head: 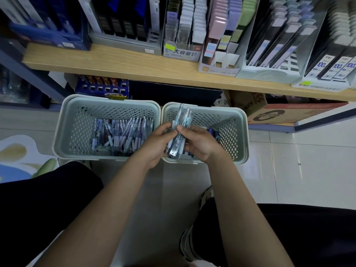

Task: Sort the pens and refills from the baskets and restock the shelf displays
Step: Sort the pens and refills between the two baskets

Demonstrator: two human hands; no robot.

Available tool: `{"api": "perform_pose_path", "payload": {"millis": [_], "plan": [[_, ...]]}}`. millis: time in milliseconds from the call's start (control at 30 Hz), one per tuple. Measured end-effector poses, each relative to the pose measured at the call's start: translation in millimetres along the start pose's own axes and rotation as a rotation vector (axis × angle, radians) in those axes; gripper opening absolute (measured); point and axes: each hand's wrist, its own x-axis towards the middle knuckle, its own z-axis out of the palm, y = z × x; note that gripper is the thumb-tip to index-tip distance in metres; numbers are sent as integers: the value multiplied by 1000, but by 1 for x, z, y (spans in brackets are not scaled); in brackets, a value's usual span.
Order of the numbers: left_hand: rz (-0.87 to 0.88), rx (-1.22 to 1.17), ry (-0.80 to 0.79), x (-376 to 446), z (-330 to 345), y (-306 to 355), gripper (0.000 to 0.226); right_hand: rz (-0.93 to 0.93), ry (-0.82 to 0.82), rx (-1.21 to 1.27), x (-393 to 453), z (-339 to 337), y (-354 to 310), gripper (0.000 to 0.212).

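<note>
A person crouches on a tiled floor (289, 170) before a wooden shelf (123, 64), both hands working over two pale perforated baskets set side by side. The left hand (154, 145) curls its fingers (163, 130) around a bundle of packaged pens (178, 137), held upright above the right basket (238, 132); the right hand (200, 145) pinches the same bundle from the other side, thumb and forefinger closed on it. The left basket (65, 132) holds a loose heap of pens (123, 135) lying across its floor. On the shelf above stand display boxes (217, 68) of refills and pens, tilted back in rows. A cardboard carton (285, 112) sits beneath the shelf, right of the baskets.
</note>
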Motion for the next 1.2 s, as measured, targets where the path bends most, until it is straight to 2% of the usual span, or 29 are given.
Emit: {"api": "perform_pose_path", "payload": {"millis": [100,200,333,433,467,533,633,800,867,967,1067,1200], "plan": [[-24,-21,-17,3,-2,0,28,-14,69,-8,4,2,2,42],[-45,-11,-29,6,0,-1,30,-41,132,-41,7,2,6,38],[-79,-55,-40,5,6,-1,21,-67,215,-107,9,3,9,26],[-64,-21,-26,7,4,-6,51,-61,225,-165,11,2,11,39],[-45,-3,-31,9,3,-8,58,-58,229,-170,11,2,10,34],[-2,33,-52,10,2,-10,62,-65,197,-171,8,3,8,23],[18,45,-34,12,1,-12,71,-30,147,-213,6,3,5,33],[14,2,2,10,-2,-8,91,-32,81,-91,5,-3,4,14],[11,-9,15,18,-8,-16,95,-40,93,-50,7,-5,6,14],[3,1,33,12,-6,-8,88,-21,136,-19,9,-9,4,15],[-9,23,24,8,-4,-2,62,-20,123,-36,8,-9,3,18],[-6,15,65,5,0,-1,72,-38,132,-44,8,-6,5,12]]}}
